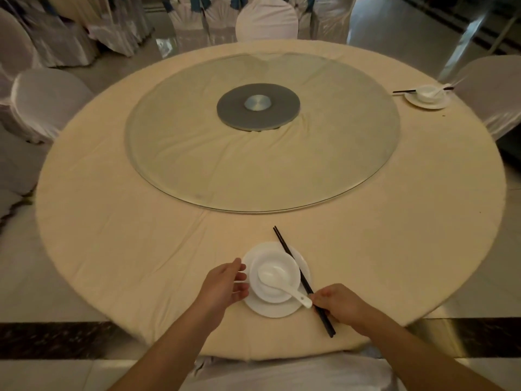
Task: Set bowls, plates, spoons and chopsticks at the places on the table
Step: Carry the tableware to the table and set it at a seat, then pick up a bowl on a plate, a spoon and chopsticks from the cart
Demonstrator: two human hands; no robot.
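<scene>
A round table (141, 221) draped in a cream cloth is seen from above, with a glass turntable (197, 153) at its centre. On the near edge of the table a white plate (270, 310) is laid, and a white bowl (282, 266) is set on that plate. A white spoon (277, 280) is rested in the bowl, its handle pointed out over the bowl's near right rim. A pair of dark chopsticks (293, 258) is laid slantwise across the right side of the plate, touching its rim, with the tips pointed toward the turntable.

The near end of the chopsticks is pinched by the right hand (341, 306), whose fingers are curled round them just right of the plate, beside the spoon handle. The left hand (222, 286) is held at the plate's left edge with fingers loosely spread; nothing is gripped, and contact with the plate cannot be told.

Far right of the plate, across the table, a second setting (427, 98) of plate, bowl, spoon and chopsticks is laid. White-covered chairs (48, 103) are placed around the table.
</scene>
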